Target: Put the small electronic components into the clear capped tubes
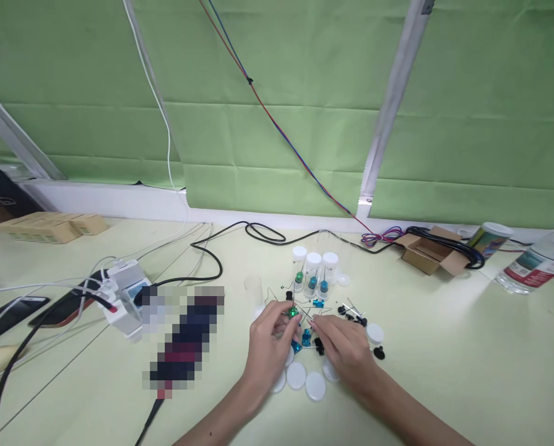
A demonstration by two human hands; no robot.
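Observation:
Between the thumb and fingers of my left hand (270,337) is a small shiny green metal part (293,311) with a thin wire. My right hand (346,344) is just right of it, fingertips pinched on a thin metal wire (308,316) that points toward the green part. Whether wire and part touch, I cannot tell. Around and under the hands lie loose blue metal parts (306,337), black pieces (320,346) and bent wires. Several round white caps (296,376) lie nearest me. Behind the hands stand three clear tubes with white lids (312,260), holding green or blue parts.
An open clear tube (253,291) stands left of the parts. More black pieces (379,352) lie on the right. At the back right are a small cardboard box (425,254), a can (490,238) and a bottle (532,266). A power strip (123,303) with cables is on the left.

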